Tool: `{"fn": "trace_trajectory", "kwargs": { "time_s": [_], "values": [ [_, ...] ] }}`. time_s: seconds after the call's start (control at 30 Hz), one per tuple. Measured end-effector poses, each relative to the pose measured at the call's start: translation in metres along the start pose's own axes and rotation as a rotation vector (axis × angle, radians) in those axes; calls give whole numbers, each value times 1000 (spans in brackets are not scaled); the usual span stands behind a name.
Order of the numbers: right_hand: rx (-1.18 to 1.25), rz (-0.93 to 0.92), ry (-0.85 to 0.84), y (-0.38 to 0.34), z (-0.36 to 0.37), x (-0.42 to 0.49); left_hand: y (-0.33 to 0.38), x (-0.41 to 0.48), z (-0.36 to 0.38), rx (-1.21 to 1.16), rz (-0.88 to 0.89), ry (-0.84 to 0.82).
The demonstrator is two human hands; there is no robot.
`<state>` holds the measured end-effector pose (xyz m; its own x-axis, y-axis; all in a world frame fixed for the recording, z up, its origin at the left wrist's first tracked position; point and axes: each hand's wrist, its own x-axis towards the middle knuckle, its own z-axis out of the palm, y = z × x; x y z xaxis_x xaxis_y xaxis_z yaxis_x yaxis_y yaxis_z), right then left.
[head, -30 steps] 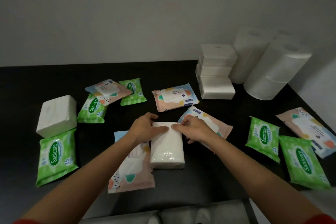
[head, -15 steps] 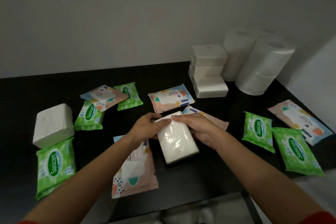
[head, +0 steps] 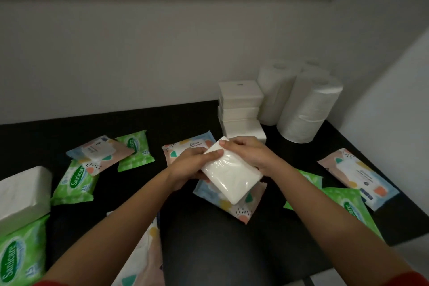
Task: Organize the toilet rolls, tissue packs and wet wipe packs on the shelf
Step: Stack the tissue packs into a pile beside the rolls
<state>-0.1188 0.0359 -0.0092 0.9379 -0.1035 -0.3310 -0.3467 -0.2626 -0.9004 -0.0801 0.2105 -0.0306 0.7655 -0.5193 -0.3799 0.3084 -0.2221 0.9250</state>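
Fingers [head: 232, 142] of right hand [head: 251, 154] and left hand [head: 186, 167] partly hidden under tissue pack [head: 232, 177]

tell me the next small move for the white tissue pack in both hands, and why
Probably carry the tissue pack back and right to the stack of white tissue packs beside the toilet rolls and set it on top. The left hand and right hand both grip it above a wet wipe pack, and its like are already gathered in that stack.
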Motion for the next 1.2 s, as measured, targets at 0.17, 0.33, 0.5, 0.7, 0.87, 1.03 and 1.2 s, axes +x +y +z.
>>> {"fn": "trace_trajectory", "kwargs": {
  "time_s": [0.17,0.33,0.5,0.7,0.87,1.03,1.2],
  "values": [
    [58,-16,184,20,-42,23,14,26,24,-169,31,122],
    [327,60,184,37,-67,46,27,53,48,-385,10,200],
    [422,18,254,47,-84,69,29,77,57,-322,-21,252],
    [327,22,317,52,-95,88,34,94,65,-28,25,374],
    [211,-39,363,50,-92,94,37,101,69,29,16,435],
    [131,-61,370,51,-89,98,34,107,69,77,2,437],
    [72,-78,348,50,-92,100,34,112,67,78,26,445]
  ]
}}
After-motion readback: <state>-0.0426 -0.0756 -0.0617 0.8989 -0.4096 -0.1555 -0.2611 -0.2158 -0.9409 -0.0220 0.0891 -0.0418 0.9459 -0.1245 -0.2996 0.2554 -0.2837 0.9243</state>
